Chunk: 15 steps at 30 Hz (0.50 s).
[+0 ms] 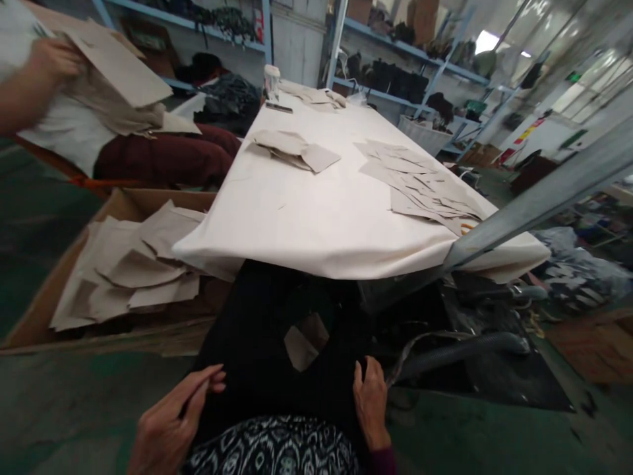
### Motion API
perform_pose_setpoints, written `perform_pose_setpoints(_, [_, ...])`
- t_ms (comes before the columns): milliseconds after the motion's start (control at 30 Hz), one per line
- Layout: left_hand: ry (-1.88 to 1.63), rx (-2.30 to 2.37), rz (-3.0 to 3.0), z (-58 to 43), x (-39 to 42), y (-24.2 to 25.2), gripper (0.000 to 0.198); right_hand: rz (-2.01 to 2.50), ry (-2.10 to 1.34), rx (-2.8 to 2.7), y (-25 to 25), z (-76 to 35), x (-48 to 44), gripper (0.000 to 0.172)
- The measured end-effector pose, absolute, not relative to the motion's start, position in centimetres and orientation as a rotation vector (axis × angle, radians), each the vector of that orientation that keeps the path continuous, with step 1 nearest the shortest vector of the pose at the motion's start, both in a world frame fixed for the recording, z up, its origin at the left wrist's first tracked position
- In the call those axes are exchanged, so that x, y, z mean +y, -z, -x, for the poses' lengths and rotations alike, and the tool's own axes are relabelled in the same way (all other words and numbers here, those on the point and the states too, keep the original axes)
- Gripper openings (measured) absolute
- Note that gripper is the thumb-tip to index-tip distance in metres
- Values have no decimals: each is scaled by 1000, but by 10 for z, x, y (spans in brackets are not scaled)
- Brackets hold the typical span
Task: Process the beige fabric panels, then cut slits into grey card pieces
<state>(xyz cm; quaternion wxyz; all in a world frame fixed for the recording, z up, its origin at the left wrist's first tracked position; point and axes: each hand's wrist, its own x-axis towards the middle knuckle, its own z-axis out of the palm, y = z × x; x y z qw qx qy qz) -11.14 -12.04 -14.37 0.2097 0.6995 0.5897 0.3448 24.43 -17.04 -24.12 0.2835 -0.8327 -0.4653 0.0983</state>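
My left hand is over my left thigh, its fingers pressed together in a pinch; whatever may be between them is too small to make out. My right hand rests on my right thigh with nothing in it, fingers loosely stretched and a little apart. Between my knees a beige fabric piece shows below, partly hidden by my dark trousers. Ahead of both hands stands a table with a white cloth. On it lie a small stack of beige pieces and a spread of overlapping beige pieces.
At left, a cardboard box holds beige pieces. Beyond it a seated person holds beige pieces in a hand. A metal post slants across the table's right corner, near orange scissor handles. A phone lies farther back.
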Motion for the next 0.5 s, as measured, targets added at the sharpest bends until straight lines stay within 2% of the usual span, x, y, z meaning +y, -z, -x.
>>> perform_pose_setpoints(300, [-1007, 1497, -2055, 86, -102, 125, 25, 2191, -335, -1186, 241, -235, -168, 75])
perform_pose_setpoints(400, [-1037, 1433, -2231, 73, -73, 107, 24, 2212, -406, -1075, 251, -240, -159, 68])
perform_pose_setpoints(500, [-1085, 1291, -2497, 49, -17, 77, 25, 2233, -531, -945, 263, -249, -146, 48])
